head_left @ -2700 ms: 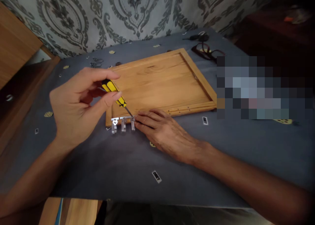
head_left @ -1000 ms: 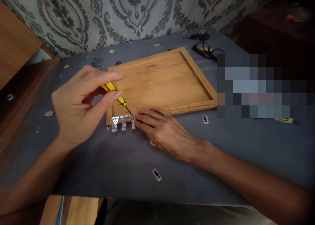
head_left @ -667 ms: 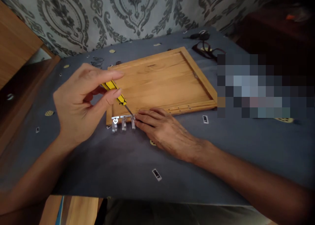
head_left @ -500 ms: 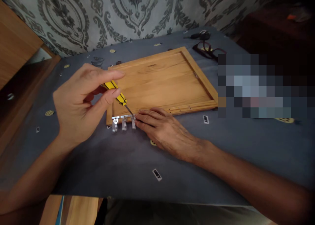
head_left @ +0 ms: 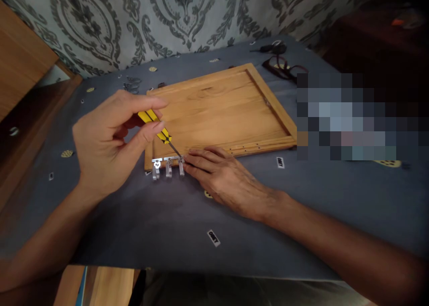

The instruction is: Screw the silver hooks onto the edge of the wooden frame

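My left hand (head_left: 107,140) is closed around the yellow and black handle of a screwdriver (head_left: 164,136), thumb and fingers pinching it. The thin shaft slants down to the right, and its tip meets the metal hook rail (head_left: 164,159) close to a hook. Three silver hooks show, hanging over the near edge of a wooden framed board (head_left: 221,107). Against the right part of the rail, my right hand (head_left: 228,176) presses with its fingers drawn together, gripping rail and board edge. Those fingers hide the rail's right end and any screw under the tip.
The board lies on a grey-blue patterned cloth (head_left: 214,261). Dark-framed glasses (head_left: 284,69) and a black object with a ring (head_left: 275,47) lie at the back right. Small metal pieces (head_left: 132,83) sit behind my left hand. A wooden cabinet (head_left: 27,60) stands left; a blurred patch covers the right.
The screwdriver handle has turned slightly in my left fingers, its tip staying at the same hook. My right hand keeps its place.
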Demonstrator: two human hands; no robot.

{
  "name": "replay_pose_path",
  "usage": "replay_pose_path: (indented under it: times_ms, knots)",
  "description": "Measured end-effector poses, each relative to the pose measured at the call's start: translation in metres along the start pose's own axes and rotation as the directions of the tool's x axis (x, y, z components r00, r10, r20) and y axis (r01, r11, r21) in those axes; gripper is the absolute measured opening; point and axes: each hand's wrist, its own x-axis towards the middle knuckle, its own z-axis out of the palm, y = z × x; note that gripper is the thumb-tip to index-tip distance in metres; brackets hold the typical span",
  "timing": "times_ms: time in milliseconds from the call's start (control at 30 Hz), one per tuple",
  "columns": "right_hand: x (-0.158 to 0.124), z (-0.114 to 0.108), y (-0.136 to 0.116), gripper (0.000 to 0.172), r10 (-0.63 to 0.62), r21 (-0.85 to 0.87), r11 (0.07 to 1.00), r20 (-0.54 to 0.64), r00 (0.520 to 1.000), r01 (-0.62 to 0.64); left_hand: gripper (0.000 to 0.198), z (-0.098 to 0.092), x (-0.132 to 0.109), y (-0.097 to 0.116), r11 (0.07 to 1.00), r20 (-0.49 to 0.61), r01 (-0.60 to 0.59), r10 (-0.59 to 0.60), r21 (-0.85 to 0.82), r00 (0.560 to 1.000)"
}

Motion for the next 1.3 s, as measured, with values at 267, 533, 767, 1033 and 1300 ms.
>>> replay_pose_path:
  times_ms: [267, 533, 767, 1033, 1300]
  knots:
    - [0.0001, 0.0005, 0.0000, 0.040, 0.005, 0.007, 1.000, 0.009, 1.000, -0.005, 0.032, 0.0013, -0.0021, 0.0011, 0.994, -0.006, 0.103, -0.103, -0.040, 0.995]
    - [0.0001, 0.0008, 0.0004, 0.039, -0.003, 0.006, 1.000, 0.013, 1.000, 0.003, 0.026, 0.0001, -0.0016, -0.0005, 0.998, -0.002, 0.047, -0.047, 0.033, 0.999]
    - [0.0002, 0.0016, 0.0003, 0.037, 0.000, -0.017, 1.000, -0.010, 1.000, 0.000, 0.026, -0.0013, -0.0009, -0.0003, 0.999, 0.027, 0.047, -0.047, 0.026, 0.999]
    - [-0.0004, 0.0021, 0.0004, 0.037, -0.011, -0.007, 1.000, -0.025, 1.000, 0.010, 0.028, -0.0026, 0.0003, -0.0014, 0.995, 0.037, -0.011, 0.007, 0.101, 0.999]
    - [-0.0004, 0.0041, 0.0001, 0.037, -0.006, -0.003, 1.000, -0.049, 0.999, 0.006, 0.029, -0.0054, 0.0008, -0.0003, 0.999, 0.069, 0.010, -0.013, 0.049, 0.998]
